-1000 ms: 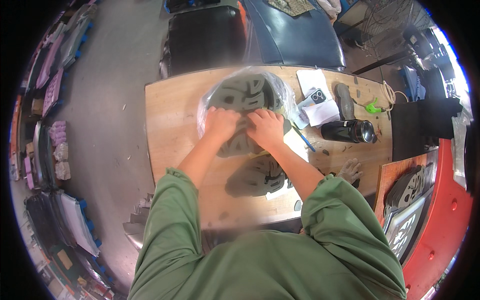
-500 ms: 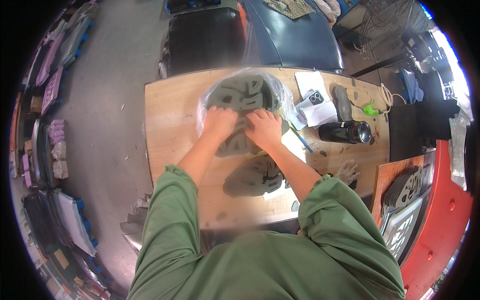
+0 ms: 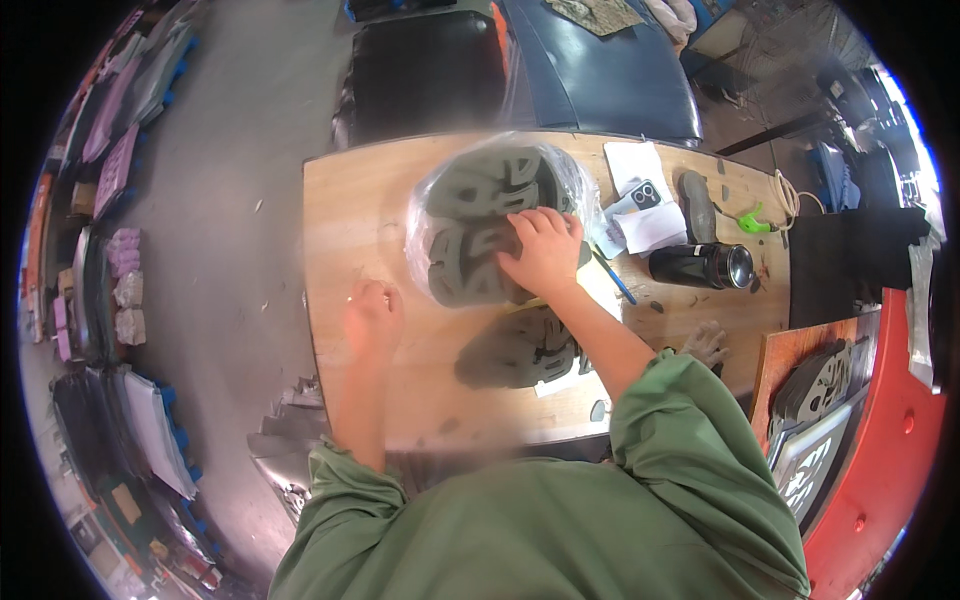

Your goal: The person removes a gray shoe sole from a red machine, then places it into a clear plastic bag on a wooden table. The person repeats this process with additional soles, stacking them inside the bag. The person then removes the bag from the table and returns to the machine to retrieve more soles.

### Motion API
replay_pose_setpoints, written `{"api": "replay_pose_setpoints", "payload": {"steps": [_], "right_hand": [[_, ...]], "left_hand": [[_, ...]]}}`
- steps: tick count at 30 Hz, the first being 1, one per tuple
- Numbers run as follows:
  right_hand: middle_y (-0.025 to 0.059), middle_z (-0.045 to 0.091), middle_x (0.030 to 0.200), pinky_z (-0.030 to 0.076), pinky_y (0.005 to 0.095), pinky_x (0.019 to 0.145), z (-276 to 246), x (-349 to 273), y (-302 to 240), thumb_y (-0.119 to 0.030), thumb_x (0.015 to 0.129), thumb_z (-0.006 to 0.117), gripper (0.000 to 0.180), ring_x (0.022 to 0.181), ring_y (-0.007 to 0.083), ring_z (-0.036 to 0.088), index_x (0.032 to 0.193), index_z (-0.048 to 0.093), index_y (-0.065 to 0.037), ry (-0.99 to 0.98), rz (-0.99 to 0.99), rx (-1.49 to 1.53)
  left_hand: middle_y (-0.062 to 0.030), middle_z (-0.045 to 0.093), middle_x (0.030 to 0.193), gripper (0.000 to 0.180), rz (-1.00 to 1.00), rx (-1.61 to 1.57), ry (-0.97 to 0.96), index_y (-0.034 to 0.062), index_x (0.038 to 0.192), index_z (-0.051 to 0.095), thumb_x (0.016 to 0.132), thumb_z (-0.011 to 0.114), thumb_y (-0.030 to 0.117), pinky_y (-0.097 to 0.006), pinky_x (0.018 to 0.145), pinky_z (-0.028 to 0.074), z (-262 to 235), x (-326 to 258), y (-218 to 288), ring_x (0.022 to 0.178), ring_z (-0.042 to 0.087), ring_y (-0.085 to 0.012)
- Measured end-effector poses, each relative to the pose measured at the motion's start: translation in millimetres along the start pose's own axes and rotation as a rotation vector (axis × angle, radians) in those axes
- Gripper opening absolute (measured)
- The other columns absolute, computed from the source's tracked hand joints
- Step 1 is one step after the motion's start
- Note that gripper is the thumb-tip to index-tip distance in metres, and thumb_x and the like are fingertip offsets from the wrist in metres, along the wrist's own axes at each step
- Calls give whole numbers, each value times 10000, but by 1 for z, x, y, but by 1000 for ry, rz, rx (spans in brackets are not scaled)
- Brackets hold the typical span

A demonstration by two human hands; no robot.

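Grey cut-out pieces (image 3: 480,235) lay stacked inside a clear plastic bag (image 3: 425,215) on the far middle of the wooden counter (image 3: 345,215). My right hand (image 3: 543,252) pressed flat on the stack's right side, fingers spread, gripping nothing. My left hand (image 3: 372,312) rested apart on bare wood to the left, blurred, so I could not tell whether it was clenched or slack. Another grey piece (image 3: 515,350) lay nearer me, a black flask (image 3: 700,266) to the right.
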State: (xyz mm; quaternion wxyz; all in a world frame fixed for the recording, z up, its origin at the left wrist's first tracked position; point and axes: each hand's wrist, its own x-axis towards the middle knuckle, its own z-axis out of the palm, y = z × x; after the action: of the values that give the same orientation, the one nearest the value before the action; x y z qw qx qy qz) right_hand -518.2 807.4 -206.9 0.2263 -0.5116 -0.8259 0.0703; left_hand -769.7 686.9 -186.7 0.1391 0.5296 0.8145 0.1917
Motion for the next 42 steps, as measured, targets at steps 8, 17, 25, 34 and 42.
{"api": "replay_pose_setpoints", "payload": {"steps": [8,17,25,34,42], "right_hand": [[6,555,915,349,426,835,2,38,2,-272,610,751,314,937,215,519,880,620,-178,-83,-477,-241],[75,649,1018,456,417,868,-32,46,8,-292,687,799,406,1012,294,592,1021,673,-98,-140,-95,214],[171,679,1048,522,391,833,-83,-82,79,-382,809,758,502,927,300,667,1112,656,4,-333,716,229],[191,565,1327,414,349,1035,-70,-94,105,-328,665,865,903,1224,274,539,1390,470,38,-952,517,712],[220,602,1243,465,390,975,-46,-53,90,-323,524,895,931,1172,362,570,1313,526,7,-1169,53,340]], "left_hand": [[-88,654,1002,114,59,144,-83,57,824,684,789,640,156,-436,758,508,52,-36,-1,850,642,-331],[-189,650,850,185,214,-136,-350,57,855,697,859,644,234,-458,694,508,68,-26,15,814,638,-384],[-154,688,984,336,-11,-387,-462,42,1075,673,884,645,316,-417,787,514,65,-42,9,875,656,-311],[-104,645,1141,628,-442,-748,-965,1,1285,546,790,774,312,-355,834,458,53,-85,17,1016,589,-196],[-131,585,1296,786,-587,-645,-1260,-3,1401,423,747,779,247,-405,1043,363,45,-53,39,1234,523,-256]]}}
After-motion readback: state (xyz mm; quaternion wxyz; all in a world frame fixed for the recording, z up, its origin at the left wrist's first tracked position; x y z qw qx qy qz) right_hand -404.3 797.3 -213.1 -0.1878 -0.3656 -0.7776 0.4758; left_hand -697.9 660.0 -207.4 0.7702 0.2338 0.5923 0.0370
